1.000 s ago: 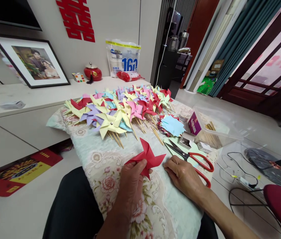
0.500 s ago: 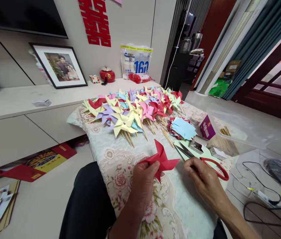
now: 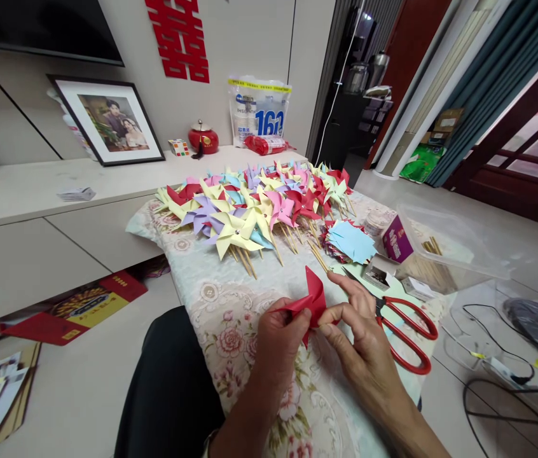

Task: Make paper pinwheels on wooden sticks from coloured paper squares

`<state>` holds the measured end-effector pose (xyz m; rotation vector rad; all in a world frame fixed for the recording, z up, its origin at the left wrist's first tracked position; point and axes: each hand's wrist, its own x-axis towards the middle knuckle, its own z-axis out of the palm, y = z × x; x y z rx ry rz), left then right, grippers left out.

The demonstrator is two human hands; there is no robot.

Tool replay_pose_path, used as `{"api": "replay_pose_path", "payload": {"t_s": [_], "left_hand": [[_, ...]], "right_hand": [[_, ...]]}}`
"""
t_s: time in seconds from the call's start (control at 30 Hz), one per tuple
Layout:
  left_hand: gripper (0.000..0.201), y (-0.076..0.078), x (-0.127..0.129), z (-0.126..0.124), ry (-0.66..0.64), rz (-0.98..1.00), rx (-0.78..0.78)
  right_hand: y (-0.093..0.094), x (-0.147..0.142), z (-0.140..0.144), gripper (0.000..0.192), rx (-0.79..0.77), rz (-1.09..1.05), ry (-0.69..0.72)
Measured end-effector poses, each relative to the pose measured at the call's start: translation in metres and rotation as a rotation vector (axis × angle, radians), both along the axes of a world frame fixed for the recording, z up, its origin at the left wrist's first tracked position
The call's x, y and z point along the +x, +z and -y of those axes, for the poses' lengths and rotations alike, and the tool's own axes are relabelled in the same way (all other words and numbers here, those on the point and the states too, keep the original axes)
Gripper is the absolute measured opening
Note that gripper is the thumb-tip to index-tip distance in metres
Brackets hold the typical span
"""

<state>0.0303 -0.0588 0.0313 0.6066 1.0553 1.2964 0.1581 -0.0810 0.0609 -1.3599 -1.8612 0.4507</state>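
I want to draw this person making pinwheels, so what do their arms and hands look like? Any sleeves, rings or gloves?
Both arms are bare as far as the picture shows, with no sleeves in view. The left hand and right hand wear no gloves, and no rings show on the fingers. Something small may sit at the left wrist by the bottom edge, but it is too cut off to tell.

red paper pinwheel (image 3: 313,299): our left hand (image 3: 281,334) and right hand (image 3: 362,343) cover its lower folds; we see only the upper point.
Scissors (image 3: 405,331): our right hand hides the blades.
Sticks in the clear box (image 3: 445,251): too blurred for us to count.
Pinwheel pile (image 3: 259,203): the far ones overlap, so their shapes are lost to us.
Forearms: cut off by the bottom edge.
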Motion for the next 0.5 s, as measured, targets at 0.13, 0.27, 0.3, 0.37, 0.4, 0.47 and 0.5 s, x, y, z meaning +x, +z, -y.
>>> {"api": "replay_pose_path", "payload": {"t_s": [0.13, 0.27, 0.3, 0.37, 0.4, 0.47, 0.5], "left_hand": [[0.011, -0.001, 0.0, 0.0, -0.005, 0.035, 0.005], [0.009, 0.001, 0.001, 0.0, -0.014, 0.045, 0.007], [0.008, 0.002, 0.001, 0.0, -0.018, 0.045, 0.005], [0.007, 0.002, 0.001, 0.0, -0.024, 0.043, -0.003], [0.007, 0.002, 0.001, 0.0, -0.024, 0.04, -0.007], [0.007, 0.001, 0.002, 0.0, -0.026, 0.039, -0.008], [0.007, 0.0, 0.002, 0.0, -0.027, 0.041, -0.006]], "right_hand": [[-0.004, -0.002, -0.005, 0.024, -0.06, -0.018, -0.007], [-0.004, 0.0, -0.008, 0.024, -0.09, -0.033, -0.011], [-0.004, 0.0, -0.009, 0.024, -0.104, -0.042, -0.005], [-0.004, 0.001, -0.01, 0.024, -0.133, -0.068, 0.005], [-0.005, 0.001, -0.011, 0.023, -0.145, -0.081, 0.008], [-0.005, 0.002, -0.011, 0.022, -0.161, -0.098, 0.011], [-0.006, 0.002, -0.012, 0.021, -0.163, -0.102, 0.012]]}}
